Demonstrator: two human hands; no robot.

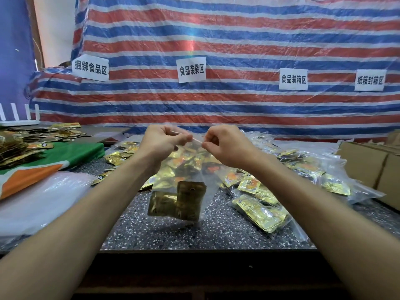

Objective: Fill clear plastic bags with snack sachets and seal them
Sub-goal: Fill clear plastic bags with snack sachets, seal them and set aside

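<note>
Bag, clear plastic: held above worktop centre, gold snack sachets sunk at bottom. Left hand and right hand each pinching zip strip. Risk: strip misaligned between pinches, seal left gapped, sachets spilling.

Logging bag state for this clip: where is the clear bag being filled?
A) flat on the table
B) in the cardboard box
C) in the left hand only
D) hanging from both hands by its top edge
D: the left hand and right hand both pinch the top edge of the bag, which hangs with sachets at its bottom.
</note>
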